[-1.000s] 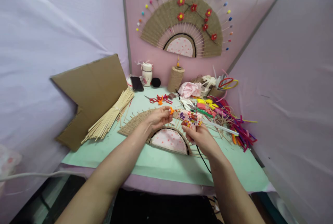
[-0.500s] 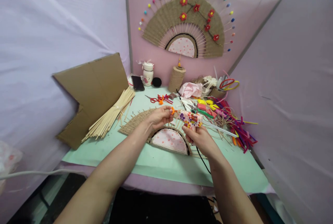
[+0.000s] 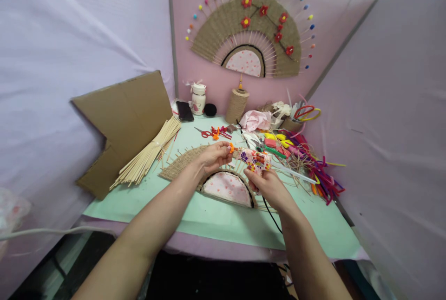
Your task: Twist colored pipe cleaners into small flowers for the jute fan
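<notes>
My right hand (image 3: 265,184) is wrapped round the grip of a flower-patterned hot glue gun (image 3: 253,158), with a clear glue stick (image 3: 296,172) jutting from its back end. Between the fingertips of my left hand (image 3: 215,157) is a small orange pipe cleaner piece (image 3: 231,148), held right at the gun's nozzle; whether the two touch I cannot tell. Below both hands a woven twine fan (image 3: 183,165) lies on the table, its half-round centre (image 3: 228,188) covered in pink-dotted cloth with a black edge. My left hand and forearm hide part of the fan.
Red scissors (image 3: 205,133) lie behind my hands. A bundle of thin sticks (image 3: 148,153) and cardboard (image 3: 128,123) stand left. Twine spool (image 3: 237,106), pink cloth (image 3: 256,120) and colourful pipe cleaners (image 3: 324,179) sit behind and right. A finished-looking fan (image 3: 209,35) hangs on the wall.
</notes>
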A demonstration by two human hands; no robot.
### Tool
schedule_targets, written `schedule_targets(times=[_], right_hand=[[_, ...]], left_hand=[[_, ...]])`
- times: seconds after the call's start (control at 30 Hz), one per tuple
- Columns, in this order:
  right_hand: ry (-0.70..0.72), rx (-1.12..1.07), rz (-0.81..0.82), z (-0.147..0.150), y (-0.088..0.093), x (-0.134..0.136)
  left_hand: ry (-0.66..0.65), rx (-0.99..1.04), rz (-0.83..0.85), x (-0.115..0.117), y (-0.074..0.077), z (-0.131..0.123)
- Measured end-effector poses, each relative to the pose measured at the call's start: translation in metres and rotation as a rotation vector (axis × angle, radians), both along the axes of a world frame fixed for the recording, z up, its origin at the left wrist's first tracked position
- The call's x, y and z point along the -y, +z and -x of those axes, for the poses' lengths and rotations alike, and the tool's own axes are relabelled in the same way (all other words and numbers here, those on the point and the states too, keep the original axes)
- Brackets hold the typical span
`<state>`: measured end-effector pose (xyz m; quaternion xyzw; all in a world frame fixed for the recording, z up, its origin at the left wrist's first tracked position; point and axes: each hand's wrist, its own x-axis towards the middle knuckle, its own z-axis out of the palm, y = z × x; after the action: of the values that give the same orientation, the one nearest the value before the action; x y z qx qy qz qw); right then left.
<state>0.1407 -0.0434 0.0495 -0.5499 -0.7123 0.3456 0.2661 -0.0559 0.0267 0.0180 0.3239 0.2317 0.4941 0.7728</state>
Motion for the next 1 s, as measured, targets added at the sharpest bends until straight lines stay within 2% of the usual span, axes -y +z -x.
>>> schedule_targets(times=[0.6, 0.8, 0.9, 1.0], right_hand=[[-0.006, 0.030, -0.001, 0.000, -0.002, 0.000], [-0.073, 0.037, -0.023, -0.001, -0.006, -0.006], [-0.149, -0.026, -0.025, -0.006, -0.007, -0.009], [-0.227, -0.129, -0.001, -0.015, -0.007, -0.009]], left_hand=[[-0.021, 0.011, -0.016, -0.001, -0.001, 0.001], [-0.014, -0.001, -0.012, -0.002, -0.002, 0.003], [0.045, -0.042, 0.008, -0.005, 0.001, 0.005], [0.176, -0.151, 0.050, -0.009, 0.012, 0.009]])
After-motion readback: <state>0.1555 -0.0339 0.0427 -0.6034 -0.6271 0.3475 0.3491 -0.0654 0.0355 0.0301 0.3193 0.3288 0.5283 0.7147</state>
